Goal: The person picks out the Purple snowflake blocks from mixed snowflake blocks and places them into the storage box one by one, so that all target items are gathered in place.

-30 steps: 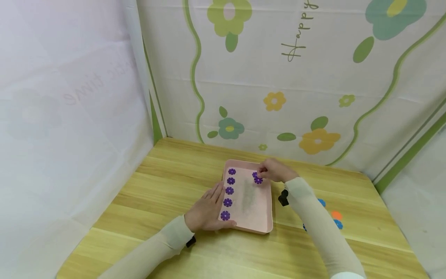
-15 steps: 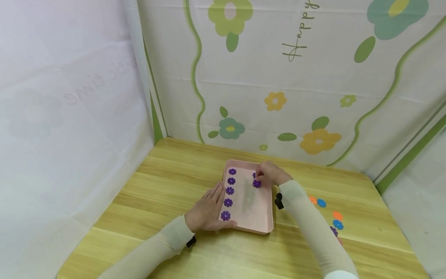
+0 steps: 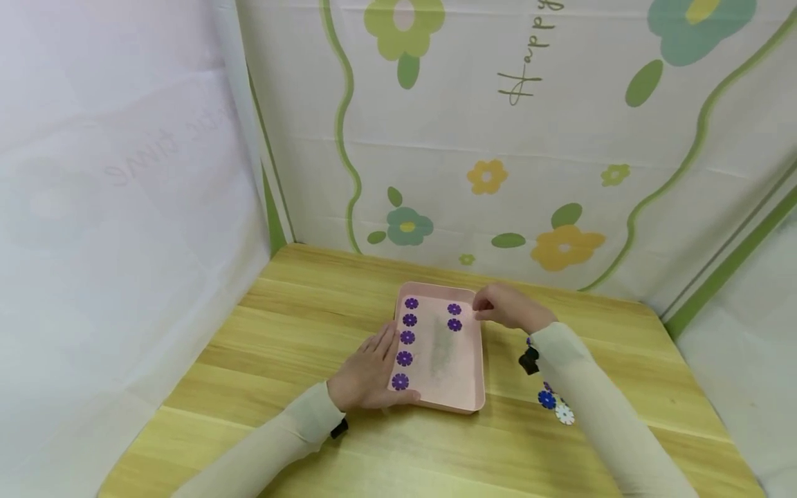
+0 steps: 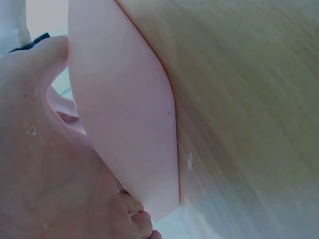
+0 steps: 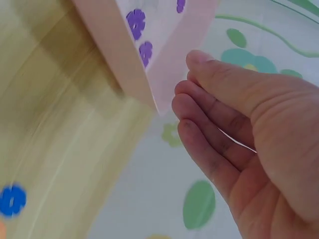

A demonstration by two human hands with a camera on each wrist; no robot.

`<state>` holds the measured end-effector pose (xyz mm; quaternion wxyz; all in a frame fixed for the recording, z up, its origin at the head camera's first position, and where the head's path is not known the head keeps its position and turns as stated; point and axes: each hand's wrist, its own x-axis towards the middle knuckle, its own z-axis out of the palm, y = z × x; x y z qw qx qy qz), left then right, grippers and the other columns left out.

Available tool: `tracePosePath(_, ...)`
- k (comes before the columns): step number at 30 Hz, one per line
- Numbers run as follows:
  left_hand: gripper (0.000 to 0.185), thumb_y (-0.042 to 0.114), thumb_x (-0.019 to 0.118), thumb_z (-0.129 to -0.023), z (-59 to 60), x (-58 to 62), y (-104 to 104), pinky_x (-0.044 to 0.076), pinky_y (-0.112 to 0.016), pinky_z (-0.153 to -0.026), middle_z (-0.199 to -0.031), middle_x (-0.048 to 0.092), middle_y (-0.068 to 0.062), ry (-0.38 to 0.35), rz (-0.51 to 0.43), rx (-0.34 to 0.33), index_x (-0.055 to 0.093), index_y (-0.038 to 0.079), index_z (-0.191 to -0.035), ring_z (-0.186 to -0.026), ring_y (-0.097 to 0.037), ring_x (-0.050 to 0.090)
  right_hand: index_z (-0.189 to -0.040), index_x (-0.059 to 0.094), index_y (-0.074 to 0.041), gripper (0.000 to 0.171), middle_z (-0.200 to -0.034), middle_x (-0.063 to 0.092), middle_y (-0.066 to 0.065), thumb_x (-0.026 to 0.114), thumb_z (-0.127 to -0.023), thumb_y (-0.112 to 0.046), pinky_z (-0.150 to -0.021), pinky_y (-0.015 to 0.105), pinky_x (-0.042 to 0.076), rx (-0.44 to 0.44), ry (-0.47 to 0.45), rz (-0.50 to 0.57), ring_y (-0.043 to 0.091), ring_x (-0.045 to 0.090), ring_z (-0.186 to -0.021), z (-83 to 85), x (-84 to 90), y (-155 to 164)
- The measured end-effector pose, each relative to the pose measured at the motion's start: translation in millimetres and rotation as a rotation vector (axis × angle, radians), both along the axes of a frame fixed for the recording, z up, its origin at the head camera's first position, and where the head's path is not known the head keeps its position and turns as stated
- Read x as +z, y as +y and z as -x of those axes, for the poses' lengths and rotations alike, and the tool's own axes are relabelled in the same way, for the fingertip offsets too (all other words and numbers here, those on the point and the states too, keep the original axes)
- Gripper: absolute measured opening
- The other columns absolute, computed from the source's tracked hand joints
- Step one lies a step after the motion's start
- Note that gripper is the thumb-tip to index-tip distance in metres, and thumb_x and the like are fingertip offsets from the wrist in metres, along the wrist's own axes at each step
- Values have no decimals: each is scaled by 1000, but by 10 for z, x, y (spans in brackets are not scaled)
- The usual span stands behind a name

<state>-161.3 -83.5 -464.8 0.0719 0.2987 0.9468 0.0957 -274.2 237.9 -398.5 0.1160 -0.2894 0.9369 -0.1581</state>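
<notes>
Plainly, with the left hand [image 3: 369, 373] flat against the pink tray [image 3: 471, 404] and the right hand [image 3: 507, 308] empty, fingers relaxed — a nudge could scatter the purple flowers [image 3: 406, 338].

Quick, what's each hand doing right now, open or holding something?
Left hand: open, fingers straight, resting against the pink tray.
Right hand: open, fingers relaxed, holding nothing, just beside the tray's far corner.
</notes>
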Motion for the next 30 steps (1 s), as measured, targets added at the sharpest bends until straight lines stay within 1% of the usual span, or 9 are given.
tracePosePath(4,123,82,54,-91,2,-15,-4,30,-52,-131,-175,13,-29,10,-4,1,17,-10,-165,-163,-42,20,-105,80,-5,9,-93,77,4,74,-99,-8,-70,30,58,-3,10,-18,9,62,-75,-206,137,240)
tracePosePath(7,123,81,54,-91,7,-21,-4,30,-52,-131,-175,13,-29,14,-6,2,17,-10,-165,-163,-42,20,-108,80,-7,12,-101,79,5,77,-97,-11,-75,29,60,-4,27,-44,6,65,-82,-378,202,443)
tracePosePath(10,123,81,55,-91,4,-11,-6,30,-53,-130,-174,14,-30,13,-19,3,17,-10,-164,-163,-43,21,-107,79,-8,12,-98,77,0,78,-95,-12,-72,27,58,5,40,-55,5,63,-82,-554,245,649)
tracePosePath(13,122,81,54,-92,-1,2,-5,29,-53,-131,-175,13,-29,7,-12,0,17,-10,-165,-163,-43,20,-106,79,-10,12,-96,75,-5,79,-95,-12,-70,25,57,-10,41,-60,3,62,-81,-739,239,867)
tracePosePath(17,122,81,52,-92,-1,3,-8,29,-53,-131,-175,13,-29,-4,-13,-3,17,-10,-164,-163,-43,20,-110,78,-8,19,-101,76,-3,81,-92,-14,-73,29,60,-40,65,-74,6,67,-84,-966,168,1156)
tracePosePath(22,121,81,53,-92,-1,-11,-18,30,-53,-131,-175,13,-30,-2,-16,-1,17,-10,-164,-163,-43,20,-112,78,-4,27,-103,78,3,84,-89,-15,-72,32,62,-73,93,-88,8,68,-84,-1167,24,1439)
tracePosePath(25,122,81,53,-92,-6,-5,-18,30,-53,-131,-174,13,-30,2,-11,1,17,-10,-164,-163,-43,20,-114,78,-2,29,-105,78,6,84,-89,-16,-73,32,62,-128,72,-96,9,69,-85,-1264,-72,1568)
tracePosePath(27,122,81,54,-92,-11,2,-14,29,-53,-131,-174,13,-30,3,-9,0,17,-10,-164,-163,-43,20,-115,77,0,31,-106,78,9,84,-89,-15,-74,33,63,-161,56,-101,14,71,-87,-1321,-144,1647)
tracePosePath(30,121,79,55,-93,-21,2,-10,30,-53,-131,-174,13,-31,2,-12,-5,18,-12,-164,-163,-44,20,-114,76,0,31,-107,78,8,85,-88,-16,-76,35,64,-209,26,-98,19,73,-88,-1393,-270,1743)
